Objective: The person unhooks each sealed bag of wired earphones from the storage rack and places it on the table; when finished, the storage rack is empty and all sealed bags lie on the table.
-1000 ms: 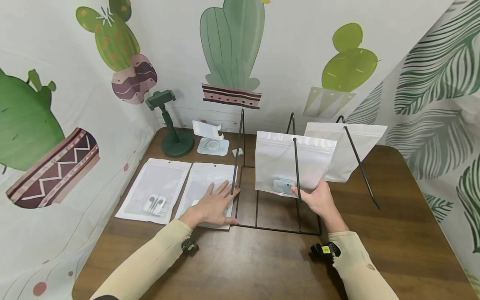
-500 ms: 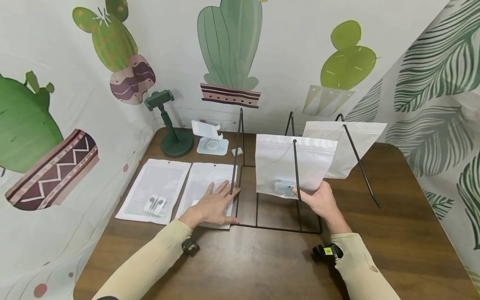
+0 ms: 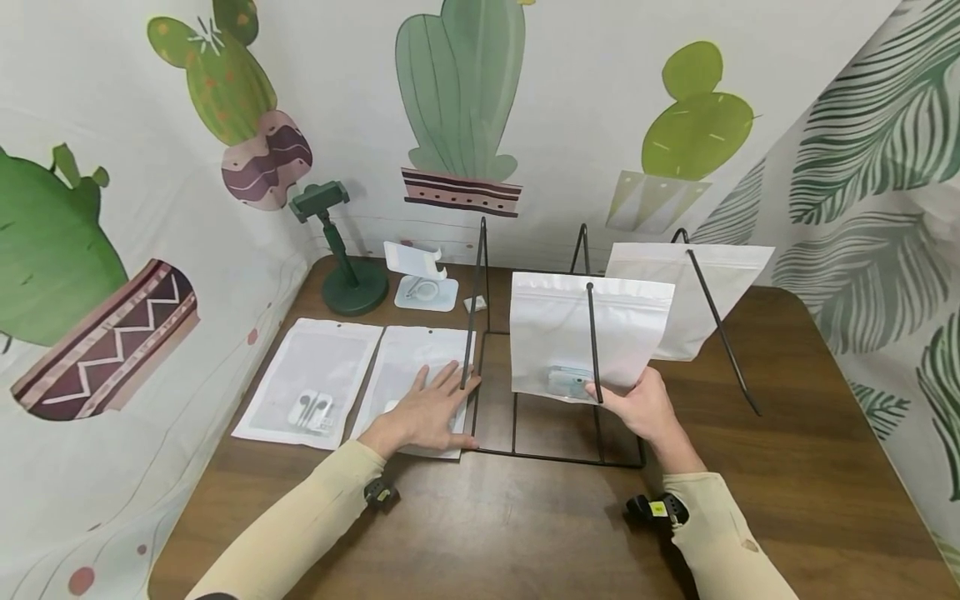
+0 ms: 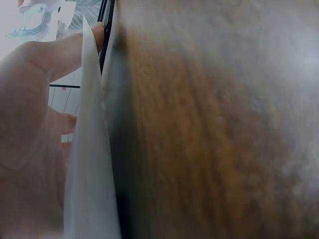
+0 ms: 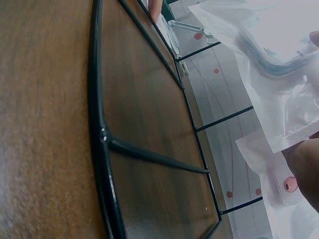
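Note:
My right hand [image 3: 641, 404] pinches the bottom of a white zip pouch [image 3: 555, 325], thumb in front and fingers behind. This pouch hangs by its top hole on the middle prong of a black wire display rack [image 3: 551, 458]. A pale blue case [image 3: 567, 382] shows through its lower part, and the pouch's clear side fills the upper right of the right wrist view. Spread flat, my left hand [image 3: 423, 417] rests over another white pouch [image 3: 397, 358] on the table, with fingertips and thumb at the rack's left side. In the left wrist view that pouch's edge [image 4: 92, 149] stands up beside the palm.
Another pouch [image 3: 693, 283] hangs on the right prong; a pink item [image 5: 290, 184] shows in it. Left on the table lies a pouch with wired earphones [image 3: 311, 408]. Behind stand a green phone holder [image 3: 352, 283], a white folding stand [image 3: 423, 292] and a small white piece [image 3: 476, 304].
The pouch in my right hand has shifted slightly downward in view, its hole moving a little along the prong. My left hand stays in place.

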### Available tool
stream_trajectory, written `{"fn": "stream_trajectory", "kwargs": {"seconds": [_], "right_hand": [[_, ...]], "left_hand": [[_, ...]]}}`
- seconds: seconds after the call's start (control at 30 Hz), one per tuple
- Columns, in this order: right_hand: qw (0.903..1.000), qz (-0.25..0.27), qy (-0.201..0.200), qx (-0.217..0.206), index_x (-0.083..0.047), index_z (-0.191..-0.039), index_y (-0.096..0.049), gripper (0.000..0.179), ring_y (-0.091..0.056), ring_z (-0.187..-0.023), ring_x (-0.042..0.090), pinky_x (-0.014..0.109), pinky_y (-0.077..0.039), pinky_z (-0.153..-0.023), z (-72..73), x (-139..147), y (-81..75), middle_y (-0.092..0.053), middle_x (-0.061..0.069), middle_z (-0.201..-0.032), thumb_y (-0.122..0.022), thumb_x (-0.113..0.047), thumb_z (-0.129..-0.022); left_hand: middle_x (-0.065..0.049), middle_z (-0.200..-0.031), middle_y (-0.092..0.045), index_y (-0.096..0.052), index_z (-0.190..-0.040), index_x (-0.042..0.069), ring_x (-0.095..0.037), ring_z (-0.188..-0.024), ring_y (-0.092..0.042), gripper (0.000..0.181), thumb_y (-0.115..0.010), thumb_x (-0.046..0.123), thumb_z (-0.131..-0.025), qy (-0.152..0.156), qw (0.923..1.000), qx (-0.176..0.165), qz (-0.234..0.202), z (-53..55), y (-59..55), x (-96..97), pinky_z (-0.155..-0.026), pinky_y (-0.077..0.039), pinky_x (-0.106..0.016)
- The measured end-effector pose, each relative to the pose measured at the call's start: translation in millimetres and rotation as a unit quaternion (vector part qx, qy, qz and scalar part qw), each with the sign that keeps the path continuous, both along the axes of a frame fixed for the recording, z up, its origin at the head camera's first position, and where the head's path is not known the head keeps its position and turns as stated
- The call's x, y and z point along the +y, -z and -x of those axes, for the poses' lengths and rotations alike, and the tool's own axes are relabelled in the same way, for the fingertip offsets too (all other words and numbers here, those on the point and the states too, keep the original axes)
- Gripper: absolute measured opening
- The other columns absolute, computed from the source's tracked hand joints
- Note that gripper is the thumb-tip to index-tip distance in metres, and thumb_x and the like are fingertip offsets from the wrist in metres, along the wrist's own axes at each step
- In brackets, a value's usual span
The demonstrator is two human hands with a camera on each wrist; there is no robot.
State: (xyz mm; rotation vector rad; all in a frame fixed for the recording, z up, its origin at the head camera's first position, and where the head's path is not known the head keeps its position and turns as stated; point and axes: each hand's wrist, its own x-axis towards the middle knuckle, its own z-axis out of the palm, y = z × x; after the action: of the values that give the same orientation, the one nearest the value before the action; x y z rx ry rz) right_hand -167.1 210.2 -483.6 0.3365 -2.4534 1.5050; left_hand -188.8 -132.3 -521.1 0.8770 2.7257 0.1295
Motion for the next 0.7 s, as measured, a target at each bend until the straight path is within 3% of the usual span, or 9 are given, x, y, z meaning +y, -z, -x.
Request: {"fn": "stream_trajectory", "kwargs": {"seconds": [0.13, 0.23, 0.4, 0.7], "right_hand": [[0.9999, -0.004, -0.012, -0.002, 0.005, -0.1, -0.064, 0.03, -0.058, -0.083, -0.004, 0.015, -0.046, -0.071, -9.5, -7, -19.5, -0.06, -0.029, -0.089, -0.078, 0.004, -0.074], [0.9998, -0.007, -0.016, -0.002, 0.008, -0.1, -0.062, 0.031, -0.058, -0.083, -0.005, 0.015, -0.047, -0.071, -11.9, -9, -22.4, -0.059, -0.03, -0.09, -0.077, 0.007, -0.073], [0.9999, -0.004, -0.013, -0.004, 0.004, -0.099, -0.065, 0.031, -0.059, -0.081, -0.003, 0.015, -0.047, -0.07, -6.3, -2, -3.2, -0.061, -0.026, -0.088, -0.08, 0.006, -0.072], [0.9999, -0.001, -0.013, 0.001, 0.001, -0.09, -0.065, 0.022, -0.059, -0.074, 0.001, 0.017, -0.048, -0.067, -10.2, -3, -0.8, -0.067, -0.009, -0.082, -0.08, 0.0, -0.073]], "left_hand": [[-0.009, -0.163, -0.016, -0.02, -0.157, 0.021, -0.028, -0.152, -0.006, 0.102, -0.053, 0.078, -0.079, 0.001, 1.0, -0.001, -0.002, 0.4, -1.4, 0.4, -0.117, -0.007, -0.063], [-0.009, -0.163, -0.016, -0.02, -0.157, 0.021, -0.028, -0.152, -0.006, 0.102, -0.053, 0.078, -0.079, 0.002, 1.0, -0.001, -0.002, 0.3, -1.9, 0.3, -0.116, -0.007, -0.063], [-0.008, -0.163, -0.016, -0.021, -0.157, 0.02, -0.028, -0.152, -0.006, 0.102, -0.054, 0.078, -0.079, 0.002, 1.0, -0.003, -0.004, 0.5, -1.5, 0.4, -0.116, -0.007, -0.064], [-0.008, -0.163, -0.015, -0.02, -0.157, 0.021, -0.027, -0.152, -0.005, 0.103, -0.053, 0.078, -0.079, 0.002, 1.0, -0.001, -0.005, 0.2, 0.2, 0.3, -0.116, -0.006, -0.064]]}}
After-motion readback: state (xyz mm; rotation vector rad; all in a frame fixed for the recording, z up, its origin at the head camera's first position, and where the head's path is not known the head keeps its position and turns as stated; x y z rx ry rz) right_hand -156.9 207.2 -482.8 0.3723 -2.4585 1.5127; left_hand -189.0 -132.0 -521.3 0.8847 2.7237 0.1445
